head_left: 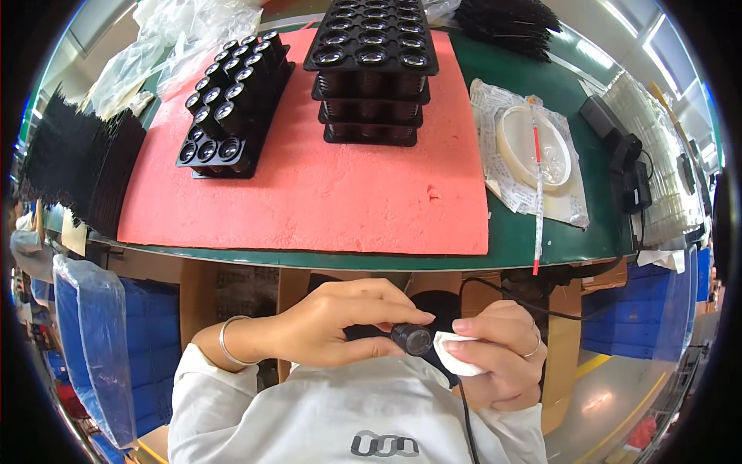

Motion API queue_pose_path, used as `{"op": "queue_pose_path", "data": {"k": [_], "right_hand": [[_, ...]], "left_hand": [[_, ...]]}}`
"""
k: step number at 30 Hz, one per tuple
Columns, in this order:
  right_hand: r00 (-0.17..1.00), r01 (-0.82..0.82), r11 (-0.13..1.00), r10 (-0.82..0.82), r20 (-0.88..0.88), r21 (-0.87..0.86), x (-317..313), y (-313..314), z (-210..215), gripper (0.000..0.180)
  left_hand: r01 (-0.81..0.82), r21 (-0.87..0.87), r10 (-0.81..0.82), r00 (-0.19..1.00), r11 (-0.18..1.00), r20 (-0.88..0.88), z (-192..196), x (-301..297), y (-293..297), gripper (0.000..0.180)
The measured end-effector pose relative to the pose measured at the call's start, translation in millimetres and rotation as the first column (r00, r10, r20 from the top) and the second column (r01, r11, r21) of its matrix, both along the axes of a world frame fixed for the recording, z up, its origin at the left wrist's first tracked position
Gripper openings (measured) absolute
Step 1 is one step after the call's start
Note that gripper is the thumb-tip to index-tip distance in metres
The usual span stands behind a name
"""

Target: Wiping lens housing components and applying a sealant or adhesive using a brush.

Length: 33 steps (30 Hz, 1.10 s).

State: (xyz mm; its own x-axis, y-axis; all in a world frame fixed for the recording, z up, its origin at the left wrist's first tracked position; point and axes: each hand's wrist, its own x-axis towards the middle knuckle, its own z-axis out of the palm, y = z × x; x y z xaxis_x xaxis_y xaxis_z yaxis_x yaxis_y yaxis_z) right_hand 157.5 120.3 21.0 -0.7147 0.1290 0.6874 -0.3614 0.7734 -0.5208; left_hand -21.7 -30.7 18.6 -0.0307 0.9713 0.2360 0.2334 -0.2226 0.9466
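Between the thumb and fingers of my left hand (332,321) is a short black lens barrel (413,339), its round glass end turned toward my right hand. My right hand (502,348) pinches a folded white wiping cloth (454,356) close beside the lens barrel; whether the two touch is hard to tell. Both hands are in front of the table edge, over my lap. On the pink foam mat (309,209) lies a black tray (243,158) with similar lens barrels standing in it. Right of it rises a stack of black trays (371,112) filled with lenses.
A round white dish (506,147) rests on wrapping at the right, with a red-and-white stick (539,193) across it. Black stacked sheets (108,170) stand at the left edge, and clear plastic bags (193,39) lie behind. Blue crates (147,340) flank me below. A black cable (533,308) runs under the table.
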Motion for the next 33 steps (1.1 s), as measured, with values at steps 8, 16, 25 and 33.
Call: {"op": "queue_pose_path", "data": {"k": [8, 16, 25, 33], "right_hand": [[1.000, 0.011, 0.995, -0.013, 0.020, 0.098, -2, 6, 8, 0.030], [0.995, 0.098, 0.990, -0.095, -0.030, 0.105, 3, -2, 0, 0.029], [0.983, 0.137, 0.982, -0.119, -0.137, 0.130, 15, -15, -4, 0.027], [0.986, 0.133, 0.981, -0.116, -0.120, 0.143, 13, -20, -4, 0.027]], "left_hand": [[-0.005, -0.024, 0.005, 1.000, 1.000, -0.020, 1, 0, -1, 0.042], [-0.082, 0.004, 0.082, 0.995, 0.997, -0.053, -3, 4, -3, 0.037], [-0.374, 0.338, 0.395, 0.919, 0.864, 0.007, -25, 20, 1, 0.033], [-0.444, 0.387, 0.444, 0.891, 0.808, 0.094, -28, 31, 5, 0.046]]}}
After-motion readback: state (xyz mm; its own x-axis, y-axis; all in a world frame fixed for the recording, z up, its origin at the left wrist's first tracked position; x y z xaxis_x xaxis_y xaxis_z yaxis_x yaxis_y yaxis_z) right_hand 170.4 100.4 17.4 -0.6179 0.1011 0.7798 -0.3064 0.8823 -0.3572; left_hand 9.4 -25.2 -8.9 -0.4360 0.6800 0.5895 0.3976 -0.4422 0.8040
